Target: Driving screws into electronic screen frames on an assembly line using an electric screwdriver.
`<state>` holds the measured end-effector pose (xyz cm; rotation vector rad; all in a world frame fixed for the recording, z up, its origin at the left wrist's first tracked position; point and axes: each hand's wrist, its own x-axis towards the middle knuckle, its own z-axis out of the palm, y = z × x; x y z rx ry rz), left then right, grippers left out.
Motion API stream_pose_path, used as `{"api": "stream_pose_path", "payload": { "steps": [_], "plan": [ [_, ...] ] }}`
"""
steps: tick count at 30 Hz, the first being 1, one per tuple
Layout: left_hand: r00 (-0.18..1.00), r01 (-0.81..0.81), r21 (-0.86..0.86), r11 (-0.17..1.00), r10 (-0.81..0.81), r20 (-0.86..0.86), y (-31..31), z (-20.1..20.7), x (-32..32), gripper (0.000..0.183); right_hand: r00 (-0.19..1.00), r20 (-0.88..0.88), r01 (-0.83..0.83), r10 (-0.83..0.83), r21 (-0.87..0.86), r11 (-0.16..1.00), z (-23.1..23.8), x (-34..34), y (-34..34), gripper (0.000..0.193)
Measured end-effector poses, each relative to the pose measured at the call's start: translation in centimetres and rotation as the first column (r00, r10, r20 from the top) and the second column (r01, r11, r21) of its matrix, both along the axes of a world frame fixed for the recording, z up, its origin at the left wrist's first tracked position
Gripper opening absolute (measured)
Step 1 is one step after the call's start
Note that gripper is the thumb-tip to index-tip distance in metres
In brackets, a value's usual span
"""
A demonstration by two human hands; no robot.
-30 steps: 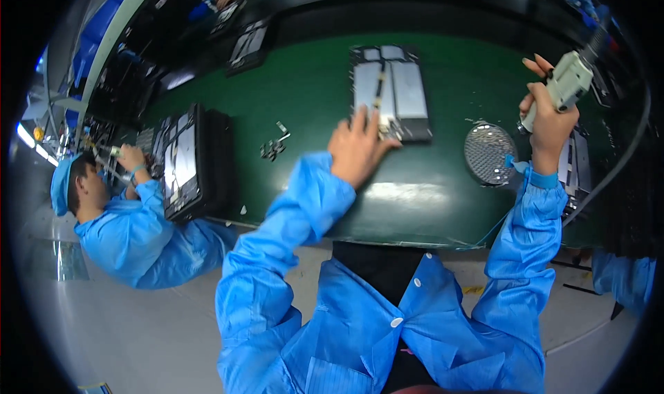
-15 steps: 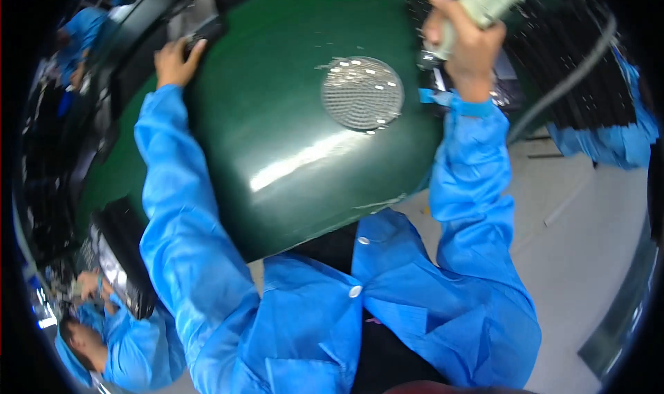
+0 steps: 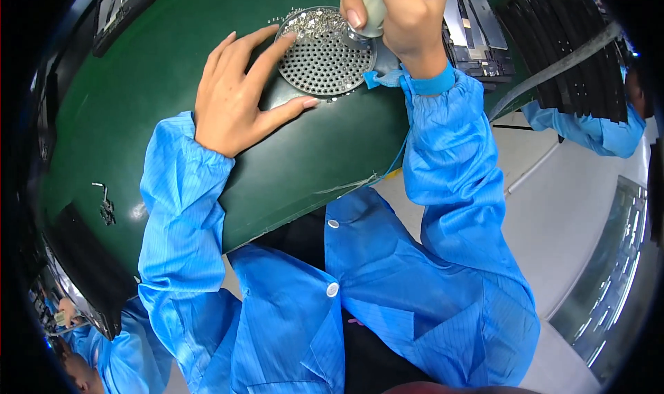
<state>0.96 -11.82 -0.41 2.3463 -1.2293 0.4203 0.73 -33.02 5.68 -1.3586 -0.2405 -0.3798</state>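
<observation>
left hand (image 3: 232,97): fingers spread flat, steadying perforated screw tray (image 3: 319,52) | right hand (image 3: 394,14): clenched on electric screwdriver (image 3: 373,10), tip at tray's right edge | screw pickup underway, fastening not begun

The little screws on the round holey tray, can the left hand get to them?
Probably yes: the left hand already rests on the round tray, and nothing covers the screws beside its fingertips.

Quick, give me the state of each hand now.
Left hand: open, fingers spread at the round perforated tray.
Right hand: closed on a pale handheld tool.
</observation>
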Motion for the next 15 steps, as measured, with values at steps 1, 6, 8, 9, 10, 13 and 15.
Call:
{"api": "stream_pose_path", "payload": {
  "steps": [1, 6, 8, 9, 10, 13, 15],
  "plan": [
    [1.000, -0.003, -0.007, 1.000, 0.003, -0.003, -0.1, -0.3, 0.1, 0.077, 1.000, -0.003, -0.003, 0.003, -0.007, 1.000, -0.3, 0.4, 0.0, 0.012],
    [0.999, -0.028, -0.075, 0.997, 0.026, -0.029, -1.2, -1.0, 0.8, 0.111, 0.997, 0.035, 0.076, -0.076, 0.004, 0.997, -0.5, 0.9, -0.5, 0.013],
    [0.993, 0.034, -0.099, 0.995, -0.044, -0.105, -2.3, -1.4, 1.8, 0.118, 0.989, 0.055, 0.138, -0.138, 0.009, 0.990, -0.6, 0.9, -0.8, 0.014],
    [0.994, 0.029, -0.097, 0.995, -0.039, -0.098, -2.5, -1.4, 2.1, 0.118, 0.989, 0.062, 0.133, -0.133, 0.012, 0.991, -0.3, 0.8, -1.0, 0.014],
    [0.993, 0.047, -0.111, 0.993, -0.058, -0.100, -2.6, -1.4, 2.3, 0.116, 0.989, 0.055, 0.136, -0.136, 0.008, 0.991, 0.0, 0.7, -1.1, 0.015],
    [0.994, 0.061, -0.141, 0.988, -0.072, -0.077, -2.4, -0.6, 1.8, 0.112, 0.977, 0.079, 0.196, -0.196, 0.009, 0.981, 0.1, 0.4, -1.9, 0.017],
    [0.992, 0.013, -0.198, 0.980, -0.038, -0.119, -1.3, -0.4, 1.4, 0.112, 0.970, 0.083, 0.224, -0.228, 0.053, 0.973, 0.0, 0.4, -2.1, 0.017]
  ]
}}
